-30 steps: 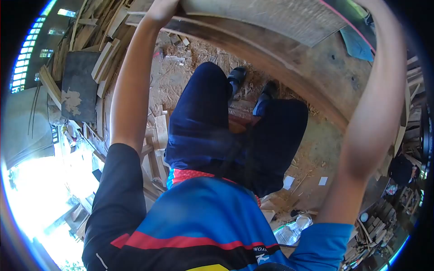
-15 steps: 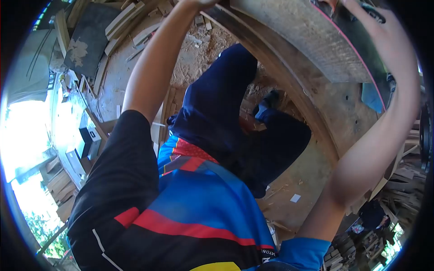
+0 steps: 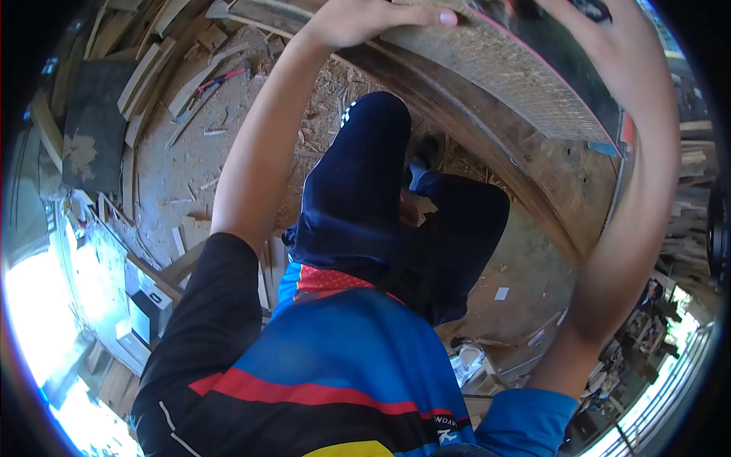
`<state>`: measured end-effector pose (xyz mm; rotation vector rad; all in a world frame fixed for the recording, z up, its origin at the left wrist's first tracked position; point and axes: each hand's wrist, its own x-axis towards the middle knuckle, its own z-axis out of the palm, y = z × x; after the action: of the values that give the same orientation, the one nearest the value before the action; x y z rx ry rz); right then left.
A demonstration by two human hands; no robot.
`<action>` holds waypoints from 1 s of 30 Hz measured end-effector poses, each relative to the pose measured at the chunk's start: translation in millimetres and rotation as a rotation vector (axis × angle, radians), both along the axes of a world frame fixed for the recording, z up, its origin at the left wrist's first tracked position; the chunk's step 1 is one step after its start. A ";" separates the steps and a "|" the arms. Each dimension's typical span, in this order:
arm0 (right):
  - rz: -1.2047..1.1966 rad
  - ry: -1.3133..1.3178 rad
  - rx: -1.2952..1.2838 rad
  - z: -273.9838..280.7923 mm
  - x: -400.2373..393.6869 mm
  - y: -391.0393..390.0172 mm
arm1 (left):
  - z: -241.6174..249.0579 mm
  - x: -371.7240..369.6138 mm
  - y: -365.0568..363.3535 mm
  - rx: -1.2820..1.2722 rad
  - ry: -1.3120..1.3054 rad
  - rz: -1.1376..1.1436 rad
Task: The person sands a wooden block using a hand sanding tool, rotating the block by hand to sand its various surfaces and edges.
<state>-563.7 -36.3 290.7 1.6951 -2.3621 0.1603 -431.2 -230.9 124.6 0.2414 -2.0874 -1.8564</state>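
My left hand lies at the near edge of a wooden board, its thumb stretched out along the wood. The other fingers of this hand are cut off by the top of the view. My right hand reaches around the right side, bent over a dark tool that shows only in part between the fingers. The tool's kind cannot be made out. A thin red line runs along the board's far edge, beside a dark green surface. The board rests on a wooden workbench.
My bent legs are below the bench. Wood shavings and offcuts cover the floor. A red-handled tool lies among planks at the upper left. A black-and-white box stands at the left; stacked wood is at the right.
My view has shifted, and more of my left hand now shows, with its thumb over the board. My right hand appears farther left and slightly higher, still at the dark tool.
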 end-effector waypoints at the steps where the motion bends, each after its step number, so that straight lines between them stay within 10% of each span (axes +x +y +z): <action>1: 0.027 -0.011 -0.010 0.7 -1.5 4.8 | -0.8 -2.8 2.0 -0.004 0.039 -0.028; 21: 0.015 -0.288 0.044 5.1 -76.3 65.1 | 0.7 -2.0 4.8 -0.190 0.020 0.076; 30: 0.005 -0.278 0.114 38.4 15.3 -7.3 | -24.8 -5.3 -17.9 -0.220 0.088 0.102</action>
<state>-548.4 -43.6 329.2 1.8357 -2.6108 0.2840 -436.6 -248.8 99.8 0.2027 -2.1543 -1.5369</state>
